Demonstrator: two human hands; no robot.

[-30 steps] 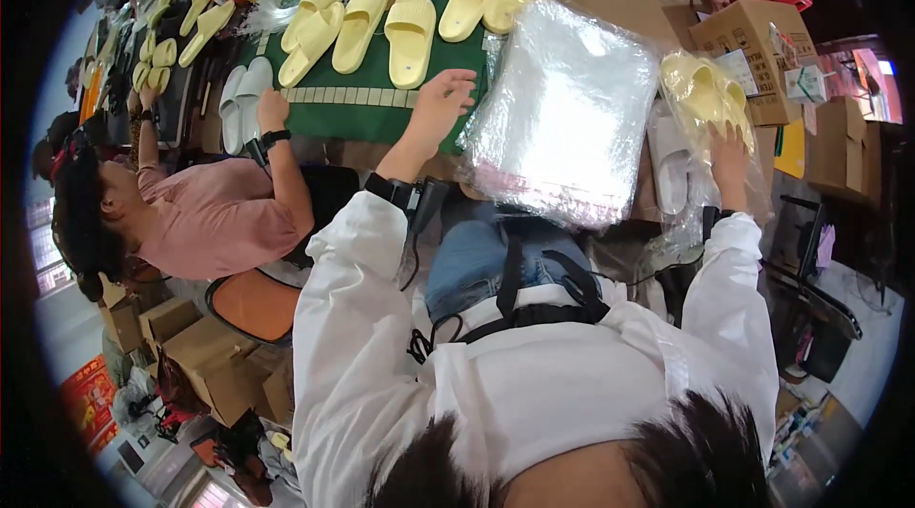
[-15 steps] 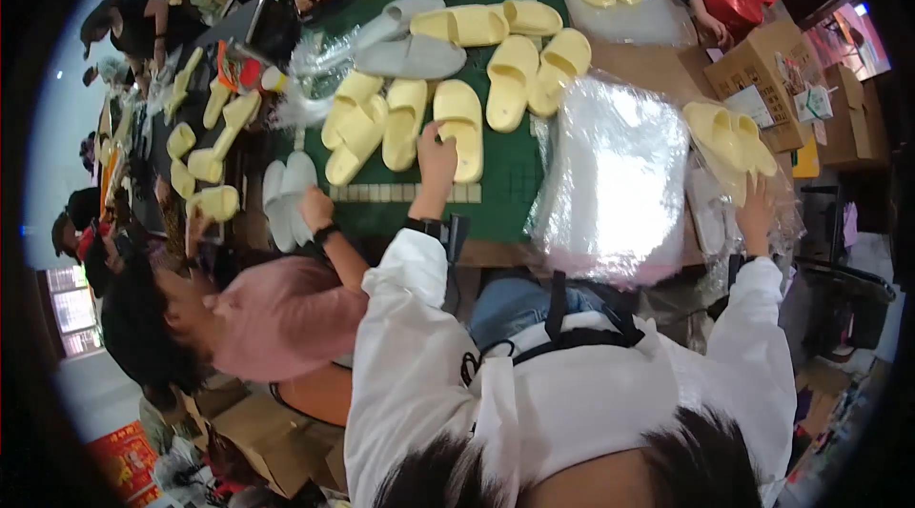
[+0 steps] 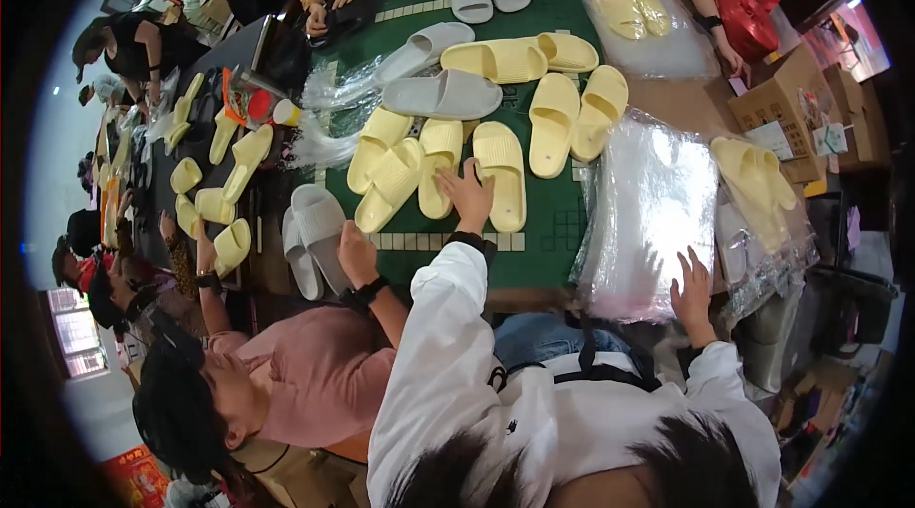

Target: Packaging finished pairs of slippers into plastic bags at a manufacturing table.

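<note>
Fingers of left hand [image 3: 467, 195] spread on slippers [image 3: 500, 174], mid-frame; right hand [image 3: 693, 291], open, should peel one bag [image 3: 648, 213] cleanly.

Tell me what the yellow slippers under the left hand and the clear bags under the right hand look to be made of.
Yellow slippers: probably soft moulded foam or rubber, matt; each looks cast in one thick piece with rounded edges and ribbed straps. The left hand rests on them.
Clear bags: thin plastic film, glossy; the stack is see-through, crinkled and throws white glare. The right hand lies on its near edge.
</note>
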